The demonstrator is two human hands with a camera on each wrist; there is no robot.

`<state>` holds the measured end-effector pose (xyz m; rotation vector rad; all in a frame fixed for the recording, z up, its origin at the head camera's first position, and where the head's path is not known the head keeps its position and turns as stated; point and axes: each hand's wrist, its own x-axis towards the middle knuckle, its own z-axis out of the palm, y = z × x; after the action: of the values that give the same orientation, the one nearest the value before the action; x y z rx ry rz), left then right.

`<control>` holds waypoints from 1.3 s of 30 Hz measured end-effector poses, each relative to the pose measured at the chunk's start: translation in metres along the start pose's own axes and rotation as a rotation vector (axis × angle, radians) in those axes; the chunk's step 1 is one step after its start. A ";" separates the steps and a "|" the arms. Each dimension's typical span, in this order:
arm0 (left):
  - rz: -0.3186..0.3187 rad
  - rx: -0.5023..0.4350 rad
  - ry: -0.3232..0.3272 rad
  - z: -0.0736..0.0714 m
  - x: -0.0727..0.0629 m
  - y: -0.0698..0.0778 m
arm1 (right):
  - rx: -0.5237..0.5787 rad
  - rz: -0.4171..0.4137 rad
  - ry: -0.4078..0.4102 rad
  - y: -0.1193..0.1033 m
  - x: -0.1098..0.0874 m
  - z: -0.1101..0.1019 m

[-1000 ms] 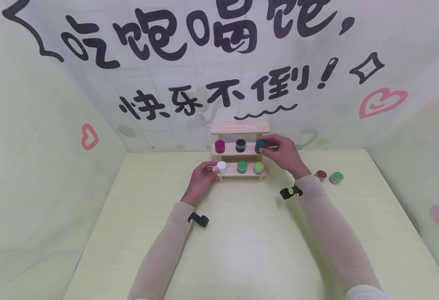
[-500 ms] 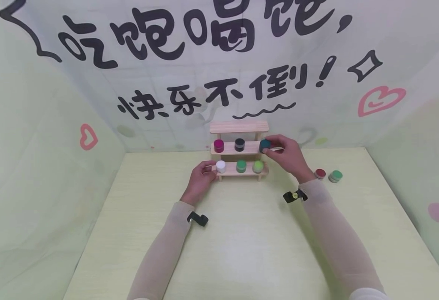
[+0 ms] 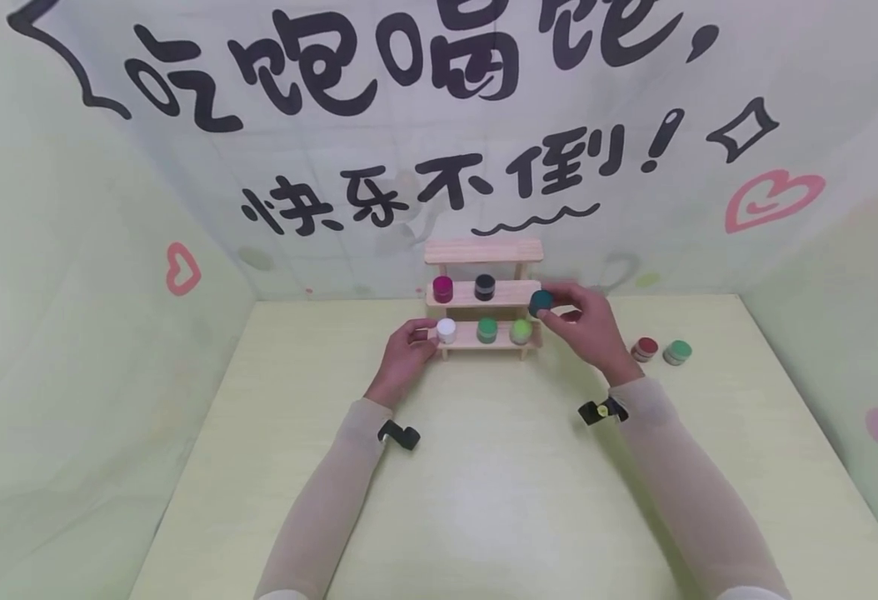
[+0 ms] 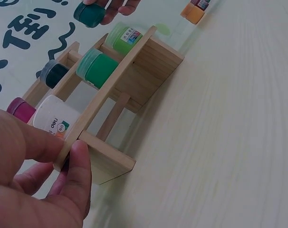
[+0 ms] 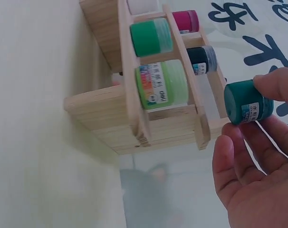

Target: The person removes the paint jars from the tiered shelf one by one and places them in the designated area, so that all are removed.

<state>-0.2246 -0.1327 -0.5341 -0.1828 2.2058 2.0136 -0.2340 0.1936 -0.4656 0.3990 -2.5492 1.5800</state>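
My right hand (image 3: 591, 329) pinches a teal paint jar (image 5: 247, 102) between thumb and fingers, in the air just off the right end of the middle shelf. The small wooden tiered rack (image 3: 484, 250) stands against the back wall. With thumb and fingers, my left hand (image 3: 403, 360) grips the left end of its lowest shelf. On that shelf sit a white jar (image 3: 446, 331), a green jar (image 3: 487, 330) and a light green jar (image 5: 162, 84). A magenta jar (image 3: 442, 289) and a dark, nearly black jar (image 3: 485, 287) occupy the middle shelf.
Right of the rack, a dark red jar (image 3: 645, 348) and another green jar (image 3: 677, 352) stand on the pale table (image 3: 454, 500). Printed cloth (image 3: 334, 267) with large black characters hangs behind, and cloth walls close off both sides.
My right hand has lifted the teal jar off its place on the middle shelf and drawn it right and slightly toward me. The left hand keeps its hold on the rack.
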 end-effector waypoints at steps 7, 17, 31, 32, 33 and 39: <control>-0.021 -0.002 -0.009 0.001 -0.001 0.003 | -0.028 -0.018 0.015 -0.013 -0.019 -0.005; -0.009 -0.025 -0.009 0.002 0.000 0.003 | 0.010 -0.025 0.008 0.018 -0.029 -0.011; -0.023 -0.004 -0.003 0.001 -0.002 0.004 | -0.040 0.008 -0.065 0.033 -0.052 -0.028; -0.022 -0.001 -0.002 0.001 -0.002 0.005 | -0.040 0.010 -0.065 0.034 -0.054 -0.029; -0.023 0.001 0.000 0.001 -0.002 0.005 | -0.041 0.014 -0.063 0.036 -0.056 -0.030; -0.018 0.002 0.006 0.001 -0.005 0.005 | -0.053 0.026 -0.046 0.046 -0.067 -0.037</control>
<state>-0.2211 -0.1314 -0.5287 -0.2084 2.2018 2.0038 -0.1839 0.2565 -0.5042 0.4033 -2.6350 1.5247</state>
